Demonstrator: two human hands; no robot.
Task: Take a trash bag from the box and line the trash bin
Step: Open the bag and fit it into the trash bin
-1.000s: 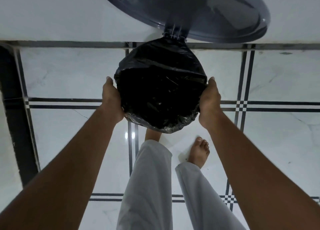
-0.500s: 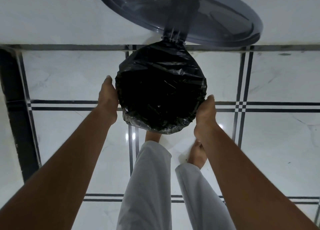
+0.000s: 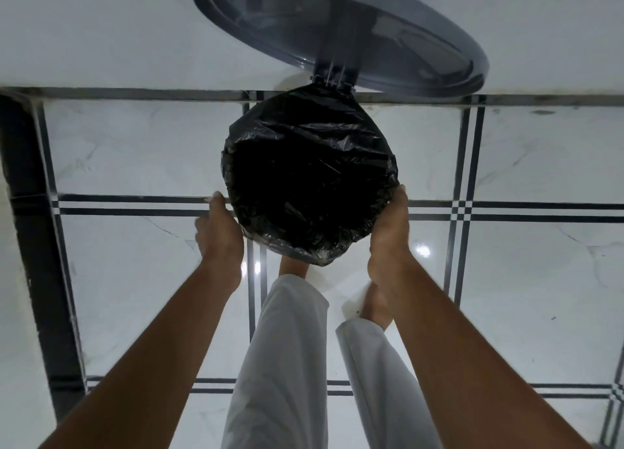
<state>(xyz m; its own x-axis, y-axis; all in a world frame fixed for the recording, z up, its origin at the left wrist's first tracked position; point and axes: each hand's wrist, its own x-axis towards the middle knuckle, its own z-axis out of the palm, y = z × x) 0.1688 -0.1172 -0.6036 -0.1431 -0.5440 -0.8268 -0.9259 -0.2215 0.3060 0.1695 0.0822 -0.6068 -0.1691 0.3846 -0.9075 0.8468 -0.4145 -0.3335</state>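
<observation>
- The white marble-look tiled floor (image 3: pixel 135 165) with its black inlay lines fills the room below, and the person stands on it in loose white trousers (image 3: pixel 280 364), one bare foot half hidden behind the right forearm.
- The round grey plastic bin lid (image 3: pixel 337 26) stands swung open at the far side, hinged just above the bag; its top edge is cut off by the view.
- The crinkled black plastic trash bag (image 3: pixel 310 175) already sits in the round trash bin — its mouth is folded out over the rim all the way round, so the bin itself is almost wholly covered and I cannot make out its wall or colour.
- The left hand (image 3: pixel 219 232) has slid from the bin's side down towards the near edge since a second ago, and it now lies against the bag's folded skirt; it is motion-blurred, and whether the fingers pinch plastic or merely press on it I cannot tell.
- The right hand (image 3: pixel 388 235) has travelled the same way, fingers together and curled under the near right rim, flat on the plastic; a true grip is hidden.
- Both hands working round to the front suggests the overhang is being smoothed and tucked — the lining looks close to finished.
- The inside of the bag is plain blackness; its depth and the box are not to be seen.
</observation>
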